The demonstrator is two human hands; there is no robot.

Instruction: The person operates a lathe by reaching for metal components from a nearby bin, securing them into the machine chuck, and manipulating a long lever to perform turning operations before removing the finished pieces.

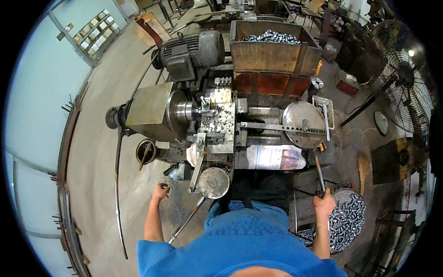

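Note:
I stand in front of a small grimy lathe (pixel 217 122) with a round chuck (pixel 186 111) and a grey motor (pixel 187 51) behind it. My right hand (pixel 324 205) grips the end of a long lever handle (pixel 319 173) that runs up to a round steel disc (pixel 303 118). My left hand (pixel 160 190) hangs low at the left with fingers curled loosely, holding nothing that I can make out, near a round handwheel (pixel 213 183) and a slanting rod (pixel 187 220).
A wooden bin (pixel 272 53) of small metal parts stands behind the machine. A wire basket (pixel 348 221) of similar shiny parts sits by my right hand. Newspaper (pixel 276 157) lies on the front. A dark tin (pixel 146 151) stands left, a large fan (pixel 406 87) right.

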